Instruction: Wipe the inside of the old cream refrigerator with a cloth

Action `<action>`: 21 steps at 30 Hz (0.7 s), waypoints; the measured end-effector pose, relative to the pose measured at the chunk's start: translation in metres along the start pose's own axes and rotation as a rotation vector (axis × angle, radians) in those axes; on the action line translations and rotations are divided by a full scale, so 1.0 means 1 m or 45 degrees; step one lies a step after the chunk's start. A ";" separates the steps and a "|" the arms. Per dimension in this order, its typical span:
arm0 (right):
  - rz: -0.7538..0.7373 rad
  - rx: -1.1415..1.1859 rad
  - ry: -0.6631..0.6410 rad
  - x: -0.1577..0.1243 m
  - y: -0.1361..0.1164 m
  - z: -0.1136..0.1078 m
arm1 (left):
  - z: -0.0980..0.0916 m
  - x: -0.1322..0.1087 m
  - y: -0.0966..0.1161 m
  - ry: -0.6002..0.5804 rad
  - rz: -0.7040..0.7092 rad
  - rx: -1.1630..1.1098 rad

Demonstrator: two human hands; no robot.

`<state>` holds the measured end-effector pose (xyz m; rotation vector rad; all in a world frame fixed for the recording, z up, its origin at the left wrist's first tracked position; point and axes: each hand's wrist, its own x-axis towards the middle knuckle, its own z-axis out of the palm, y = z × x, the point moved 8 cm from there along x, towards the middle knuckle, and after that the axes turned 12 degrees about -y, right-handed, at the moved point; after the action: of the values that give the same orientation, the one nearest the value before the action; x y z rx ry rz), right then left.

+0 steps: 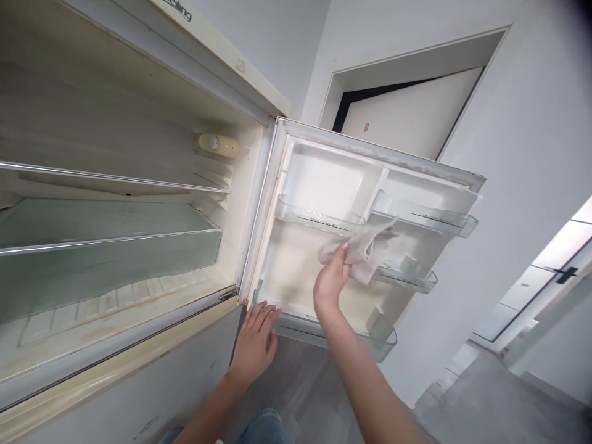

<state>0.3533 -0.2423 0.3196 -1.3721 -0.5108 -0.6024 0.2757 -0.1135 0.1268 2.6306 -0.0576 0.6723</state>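
Observation:
My right hand (330, 277) grips a crumpled grey cloth (358, 250) and presses it against the inside of the open cream refrigerator door (296, 277). The cloth overlaps the door's clear plastic shelves (319, 219). My left hand (254, 345) has its fingers spread, holding nothing, and rests at the door's lower hinge-side corner. Both hands are close to the door's bottom bin (333, 336).
To the left, the refrigerator's open compartment holds wire-edged glass shelves (111, 240) and a small cream lamp housing (219, 145). White walls (522, 154) surround it, with a white door (411, 111) behind. A grey floor (490, 394) lies below right.

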 end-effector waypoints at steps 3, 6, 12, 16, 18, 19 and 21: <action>0.146 0.250 0.157 -0.006 0.006 0.010 | -0.001 -0.001 0.000 0.017 0.008 0.027; 0.169 0.438 0.243 -0.005 -0.006 0.015 | -0.002 -0.001 0.001 0.029 0.020 0.033; 0.259 0.804 -0.016 0.006 -0.023 0.042 | -0.004 -0.001 0.003 0.055 0.008 0.013; 0.527 0.975 -0.241 0.007 -0.013 0.075 | -0.004 -0.002 0.004 0.050 0.018 0.007; 0.645 1.011 -0.436 0.004 -0.010 0.098 | -0.003 -0.002 0.002 0.046 0.011 0.004; 0.665 1.008 -0.532 0.003 -0.010 0.108 | -0.003 -0.002 0.002 0.041 0.009 0.003; 0.640 0.988 -0.662 0.003 -0.012 0.122 | -0.004 -0.002 0.001 0.038 0.010 0.008</action>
<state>0.3488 -0.1230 0.3468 -0.8325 -0.6858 0.3649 0.2725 -0.1130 0.1293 2.6271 -0.0567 0.7153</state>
